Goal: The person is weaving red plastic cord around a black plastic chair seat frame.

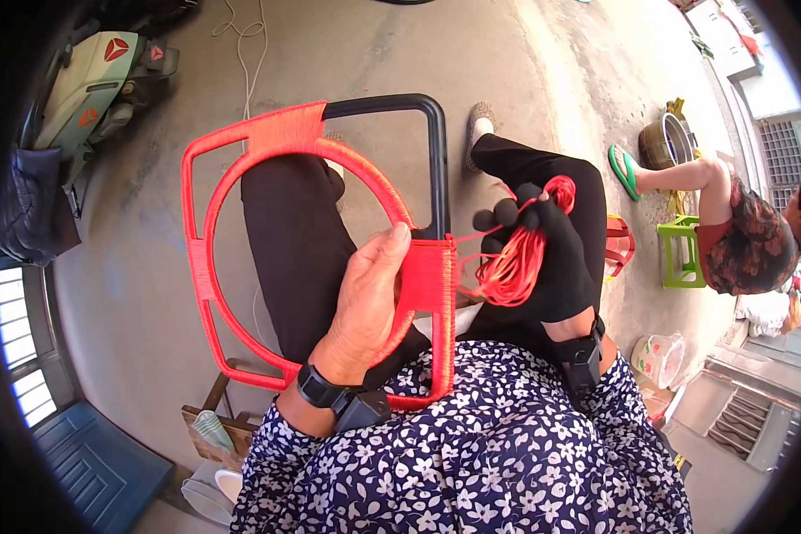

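A square black metal frame (438, 160) with a round ring inside it rests over my lap. Red cord is wound tightly around most of it; the far right corner shows bare black metal. My bare left hand (369, 285) grips the wrapped joint on its right side, thumb on top. In a black glove, my right hand (556, 240) is closed around a looped bundle of red cord (512, 271). A strand runs from that bundle to the frame's wrapped edge, beside the bare metal. Part of the bundle is hidden by the gloved fingers.
At the right, another person (748, 231) sits near a green stool (681, 254) and a dark metal pot (669, 141). A white bucket (659, 360) stands nearer. A scooter (89, 89) is at the far left, a blue door panel (102, 463) below it. Thin cable (245, 62) lies on the concrete.
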Demonstrator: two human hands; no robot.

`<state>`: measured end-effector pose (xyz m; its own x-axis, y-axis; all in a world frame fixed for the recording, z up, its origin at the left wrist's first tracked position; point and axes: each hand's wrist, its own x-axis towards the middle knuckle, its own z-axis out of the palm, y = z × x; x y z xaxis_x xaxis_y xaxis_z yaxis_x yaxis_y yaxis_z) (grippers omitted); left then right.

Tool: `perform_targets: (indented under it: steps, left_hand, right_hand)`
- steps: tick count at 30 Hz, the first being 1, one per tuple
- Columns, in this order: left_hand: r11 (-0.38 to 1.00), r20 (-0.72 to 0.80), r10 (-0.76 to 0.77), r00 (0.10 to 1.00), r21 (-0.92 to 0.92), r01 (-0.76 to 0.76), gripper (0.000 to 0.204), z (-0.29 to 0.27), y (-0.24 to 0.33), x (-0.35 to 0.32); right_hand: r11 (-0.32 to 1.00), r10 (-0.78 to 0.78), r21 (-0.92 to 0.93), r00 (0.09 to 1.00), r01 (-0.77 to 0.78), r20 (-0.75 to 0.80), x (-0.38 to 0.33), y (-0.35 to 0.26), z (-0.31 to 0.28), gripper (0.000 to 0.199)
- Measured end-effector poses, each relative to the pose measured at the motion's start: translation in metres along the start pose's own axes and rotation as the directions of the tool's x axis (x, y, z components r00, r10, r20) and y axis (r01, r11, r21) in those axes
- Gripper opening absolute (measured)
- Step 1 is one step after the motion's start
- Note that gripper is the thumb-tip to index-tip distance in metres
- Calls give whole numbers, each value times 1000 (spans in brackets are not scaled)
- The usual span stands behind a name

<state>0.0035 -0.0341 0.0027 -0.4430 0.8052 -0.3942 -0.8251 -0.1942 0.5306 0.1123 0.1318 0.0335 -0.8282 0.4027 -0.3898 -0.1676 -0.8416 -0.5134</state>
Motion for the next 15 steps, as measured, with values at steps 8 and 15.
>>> perform_targets:
  steps: [8,15]
  left_hand:
    - [995,18,-93,996,-32,94,37,6,-1,-2]
    - [998,-97,63,993,-17,-65,23,-3,-7,3]
  right_hand:
    - [998,54,-29,985,-50,164,12,0,-34,15]
    - [896,-90,-441,953,-49,-289,7,-7,-23,22]
